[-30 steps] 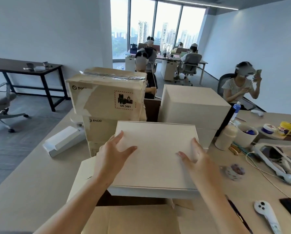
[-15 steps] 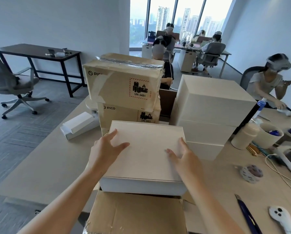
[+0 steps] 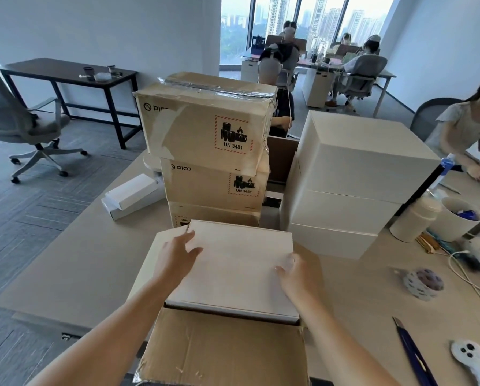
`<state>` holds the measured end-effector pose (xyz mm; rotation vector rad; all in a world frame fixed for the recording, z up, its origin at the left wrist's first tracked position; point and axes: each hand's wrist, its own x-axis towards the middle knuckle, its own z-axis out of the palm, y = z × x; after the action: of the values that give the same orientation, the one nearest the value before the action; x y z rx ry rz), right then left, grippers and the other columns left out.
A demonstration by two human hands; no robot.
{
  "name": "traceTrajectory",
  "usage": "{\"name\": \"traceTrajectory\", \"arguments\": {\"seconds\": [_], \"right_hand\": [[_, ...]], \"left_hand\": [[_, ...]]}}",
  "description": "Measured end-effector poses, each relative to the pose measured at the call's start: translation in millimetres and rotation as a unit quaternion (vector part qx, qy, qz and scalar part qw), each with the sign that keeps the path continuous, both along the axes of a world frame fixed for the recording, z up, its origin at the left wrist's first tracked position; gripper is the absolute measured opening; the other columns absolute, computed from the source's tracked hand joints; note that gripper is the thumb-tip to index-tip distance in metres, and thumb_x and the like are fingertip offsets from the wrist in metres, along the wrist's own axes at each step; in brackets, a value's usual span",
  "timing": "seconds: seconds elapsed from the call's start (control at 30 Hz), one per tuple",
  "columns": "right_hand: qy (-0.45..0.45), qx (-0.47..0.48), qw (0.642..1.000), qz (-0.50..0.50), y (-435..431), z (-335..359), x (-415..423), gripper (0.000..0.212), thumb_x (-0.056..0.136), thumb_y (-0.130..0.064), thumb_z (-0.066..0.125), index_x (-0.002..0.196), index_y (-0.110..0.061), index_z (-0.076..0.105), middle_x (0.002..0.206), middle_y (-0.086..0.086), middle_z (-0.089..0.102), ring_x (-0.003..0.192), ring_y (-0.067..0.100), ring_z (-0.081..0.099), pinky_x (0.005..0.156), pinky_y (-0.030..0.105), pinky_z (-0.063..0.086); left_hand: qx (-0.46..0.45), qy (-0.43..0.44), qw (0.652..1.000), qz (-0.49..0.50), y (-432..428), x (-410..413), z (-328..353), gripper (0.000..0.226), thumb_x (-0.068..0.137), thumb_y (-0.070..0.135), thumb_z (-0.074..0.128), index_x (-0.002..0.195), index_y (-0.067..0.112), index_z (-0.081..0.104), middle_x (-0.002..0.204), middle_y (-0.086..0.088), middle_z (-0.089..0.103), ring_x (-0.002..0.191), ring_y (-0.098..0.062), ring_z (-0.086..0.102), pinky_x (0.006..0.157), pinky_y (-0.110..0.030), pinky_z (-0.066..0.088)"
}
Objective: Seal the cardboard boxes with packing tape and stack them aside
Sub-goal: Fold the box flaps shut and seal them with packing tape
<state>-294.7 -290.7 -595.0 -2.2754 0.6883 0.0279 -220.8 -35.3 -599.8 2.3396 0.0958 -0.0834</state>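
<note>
— On the lid of the flat white box (image 3: 238,268), how do the fingers lie?

— The left hand (image 3: 177,263) has its fingers straight along the lid's left edge, with the thumb spread onto the top. They are pressing, not clenched. The right hand (image 3: 298,277) is at the right edge with its thumb on the lid. Its fingers are blurred, so I cannot tell whether they curl round the edge.

— And the box itself?

— It lies level in the mouth of the open cardboard box (image 3: 222,352), between the two hands. The brown flaps stand out round it, one toward the camera and one at each side.

— What is behind it?

— Three PICO cartons (image 3: 205,140) are stacked just behind it on the table (image 3: 74,263), and the top one has clear tape along its seam. To their right is a stack of white boxes (image 3: 358,176).

— And the tape?

— A roll of tape (image 3: 424,284) lies on the table well to the right of the right hand, untouched. Nearer the camera on that side are a blue utility knife (image 3: 411,355) and a white controller (image 3: 470,358).
</note>
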Motion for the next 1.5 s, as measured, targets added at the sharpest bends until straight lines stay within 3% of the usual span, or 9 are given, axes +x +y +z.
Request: {"name": "traceTrajectory", "arguments": {"seconds": [0.13,0.27,0.37,0.53,0.8,1.0,1.13,1.37,1.5], "right_hand": [[-0.010,-0.031,0.999,0.018,-6.5,2.6,11.3,0.024,0.093,-0.017,0.061,0.117,-0.012,0.060,0.114,0.003,0.067,0.103,0.025,0.064,0.072,0.023,0.039],[-0.035,-0.113,0.993,0.023,-27.2,-10.9,19.2,0.045,0.091,-0.034,0.060,0.133,-0.021,0.052,0.129,0.005,0.061,0.120,0.026,0.054,0.098,0.036,0.046],[0.077,-0.077,0.994,-0.014,-48.2,-37.6,10.8,0.067,0.093,-0.060,0.043,0.150,-0.028,0.027,0.152,0.005,0.034,0.136,0.033,0.033,0.109,0.047,0.033],[0.165,0.001,0.985,-0.056,-60.8,-58.9,-4.3,0.095,0.074,-0.091,0.025,0.152,-0.039,0.012,0.159,0.003,0.018,0.136,0.041,0.036,0.112,0.051,0.029],[0.191,-0.020,0.977,-0.095,-66.9,-48.8,6.7,0.121,0.056,-0.097,0.041,0.150,-0.025,0.018,0.151,0.009,0.028,0.136,0.037,0.026,0.111,0.053,0.028],[0.182,-0.098,0.973,-0.100,-71.3,-2.5,22.2,0.108,0.069,-0.067,0.072,0.151,-0.021,0.018,0.150,0.014,0.018,0.138,0.033,0.025,0.110,0.048,0.028],[0.158,-0.148,0.974,-0.069,-74.8,21.2,32.2,0.095,0.078,-0.042,0.077,0.149,-0.018,0.019,0.144,0.016,0.022,0.134,0.034,0.032,0.105,0.044,0.035],[0.080,-0.242,0.967,0.026,-52.0,39.8,28.2,0.083,0.084,-0.003,0.047,0.153,-0.020,0.005,0.119,0.011,0.057,0.102,0.034,0.060,0.082,0.039,0.048],[0.033,-0.188,0.979,0.067,-18.4,38.3,26.2,0.089,0.089,0.001,0.050,0.155,-0.027,-0.003,0.142,0.011,0.045,0.107,0.030,0.060,0.075,0.031,0.042]], "left_hand": [[0.043,-0.013,0.999,-0.001,-2.8,8.3,-12.7,0.045,0.094,0.022,0.065,0.139,0.017,0.058,0.134,-0.005,0.063,0.117,-0.024,0.060,0.083,-0.023,0.043],[0.077,-0.080,0.994,0.016,-1.1,13.4,-15.3,0.039,0.095,0.022,0.059,0.134,0.023,0.062,0.134,-0.002,0.063,0.120,-0.024,0.057,0.096,-0.036,0.049],[0.136,-0.004,0.990,0.028,14.8,15.6,-32.8,0.055,0.096,0.045,0.053,0.147,0.028,0.042,0.151,0.001,0.043,0.135,-0.028,0.039,0.107,-0.046,0.037],[0.113,0.146,0.981,0.058,37.5,15.4,-61.8,0.088,0.084,0.082,0.035,0.156,0.039,0.007,0.165,0.013,-0.003,0.148,-0.037,0.017,0.115,-0.063,0.017],[0.084,0.224,0.962,0.133,42.1,25.3,-59.5,0.122,0.064,0.099,0.033,0.158,0.029,0.000,0.163,-0.008,0.016,0.147,-0.039,0.013,0.113,-0.060,0.014],[0.163,0.227,0.951,0.131,62.7,46.0,-28.9,0.122,0.055,0.091,0.061,0.150,0.022,0.027,0.146,-0.013,0.039,0.140,-0.033,0.026,0.108,-0.053,0.030],[0.218,0.082,0.966,0.114,73.5,50.9,1.4,0.080,0.066,0.062,0.080,0.125,0.020,0.047,0.115,-0.007,0.057,0.109,-0.030,0.058,0.090,-0.045,0.050],[0.250,-0.064,0.965,0.055,41.2,36.6,38.9,0.047,0.087,0.027,0.062,0.131,0.024,0.045,0.101,-0.009,0.069,0.091,-0.034,0.066,0.067,-0.035,0.045],[0.241,-0.065,0.968,-0.005,15.0,20.7,45.0,0.073,0.087,0.014,0.049,0.149,0.042,0.023,0.100,-0.009,0.069,0.088,-0.032,0.065,0.068,-0.033,0.044]]}}
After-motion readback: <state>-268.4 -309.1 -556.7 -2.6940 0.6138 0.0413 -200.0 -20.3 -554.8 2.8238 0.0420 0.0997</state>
